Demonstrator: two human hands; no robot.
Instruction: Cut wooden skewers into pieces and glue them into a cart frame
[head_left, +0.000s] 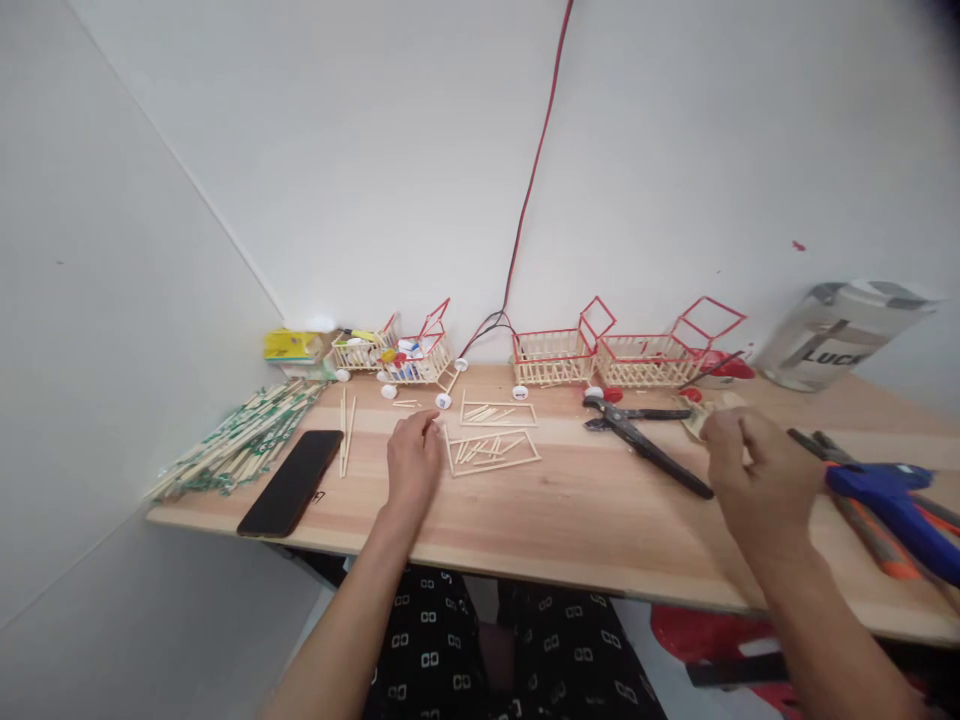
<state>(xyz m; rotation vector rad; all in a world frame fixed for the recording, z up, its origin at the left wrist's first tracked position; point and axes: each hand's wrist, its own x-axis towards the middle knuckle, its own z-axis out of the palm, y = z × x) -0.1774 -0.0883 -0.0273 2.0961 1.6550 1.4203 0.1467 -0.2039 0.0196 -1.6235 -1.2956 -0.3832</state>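
Note:
My left hand (414, 458) rests on the table with its fingers curled together, right beside the left end of a rectangular frame of thin wooden sticks (495, 468); what its fingertips hold, if anything, is hidden. Behind that lies a second stick frame (499, 422), and loose short sticks lie inside both. Over at the right, my right hand (761, 480) is closed in a pinch at a crumpled beige piece (697, 418); what sits between its fingers is not clear. Black-handled pliers (637, 440) lie to its left, and a blue glue gun (892, 500) lies to its right.
Small stick carts with red handles (553, 360) line the wall. A bundle of sticks (240, 440), a phone (291, 484) and two long sticks (346, 435) lie left. A silver can (832, 340) stands back right, and orange-handled pliers (874, 540) lie under the glue gun.

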